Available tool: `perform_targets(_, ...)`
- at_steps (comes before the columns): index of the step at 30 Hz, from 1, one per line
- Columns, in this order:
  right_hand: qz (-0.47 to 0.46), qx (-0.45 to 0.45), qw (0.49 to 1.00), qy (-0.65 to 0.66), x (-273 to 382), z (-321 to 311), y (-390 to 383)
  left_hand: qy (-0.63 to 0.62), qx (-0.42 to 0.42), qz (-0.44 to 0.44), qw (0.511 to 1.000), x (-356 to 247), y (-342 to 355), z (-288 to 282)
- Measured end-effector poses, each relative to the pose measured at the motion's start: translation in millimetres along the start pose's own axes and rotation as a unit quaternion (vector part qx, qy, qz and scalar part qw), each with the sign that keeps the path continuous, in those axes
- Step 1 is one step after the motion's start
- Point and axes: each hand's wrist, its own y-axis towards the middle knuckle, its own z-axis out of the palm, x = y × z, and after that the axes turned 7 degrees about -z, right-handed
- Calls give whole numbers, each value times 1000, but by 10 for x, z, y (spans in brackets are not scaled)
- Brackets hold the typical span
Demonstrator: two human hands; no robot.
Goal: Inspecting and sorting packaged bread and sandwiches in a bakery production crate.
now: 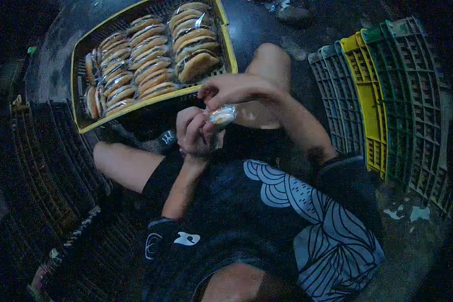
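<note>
My left hand (194, 132) is closed around a small clear plastic packet (223, 116) in front of my lap. Pale contents show through the shiny film, but most of the packet is hidden in the fingers. Just above it, my right hand (232, 91) arches over with curled, slightly blurred fingers close to the left hand. What those fingers pinch, if anything, does not show. Beyond both hands, a yellow-rimmed crate (151, 103) holds several rows of flat, filled buns (151, 60) in clear wrapping, standing on edge. The crate's near right side lies close to my right hand.
Grey, yellow and green plastic crates (372, 100) stand in a row at the right. Dark crates (55, 151) line the left side. My bent knees (123, 161) flank the work area. White scraps (407, 213) lie on the dark floor (402, 251) at the lower right.
</note>
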Motion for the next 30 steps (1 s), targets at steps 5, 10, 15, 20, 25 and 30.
perform_targets(5, 3, -96, 947, 307, -435, 293, 317, 47, -57, -219, 973, 209, -22, 0)
perform_targets(10, 34, -242, 969, 19, -293, 222, 154, -73, -108, -371, 919, 623, 468, 128)
perform_targets(15, -79, -531, 826, -172, -389, -435, 433, 242, 136, -58, 959, 1453, 576, 450)
perform_targets(20, -26, -262, 871, -414, -691, -589, 1017, 286, 260, -23, 922, 1213, 435, 699)
perform_targets(25, -19, -255, 899, -356, -608, -630, 1229, 285, 364, -126, 878, 1272, 518, 661)
perform_targets(30, 16, -187, 893, -410, -737, -726, 1420, 392, 422, -206, 791, 1141, 791, 791)
